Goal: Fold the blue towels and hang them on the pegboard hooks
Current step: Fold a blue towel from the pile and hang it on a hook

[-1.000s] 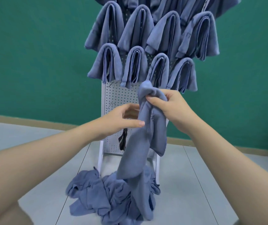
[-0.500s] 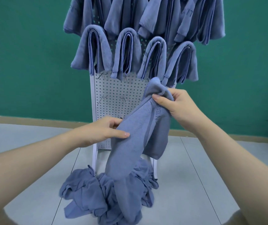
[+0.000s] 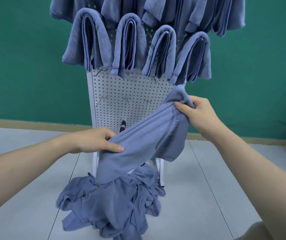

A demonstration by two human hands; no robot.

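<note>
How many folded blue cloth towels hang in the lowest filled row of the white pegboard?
4, side by side: far left, centre-left, centre-right, far right. More hang above, cropped.

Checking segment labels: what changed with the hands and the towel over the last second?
The left hand slid down and leftward along the held towel, away from the right hand, drawing the cloth from a vertical hang into a slanted span. Both hands kept their grip throughout. The pile of towels on the floor and the hung towels on the pegboard stayed put.
</note>
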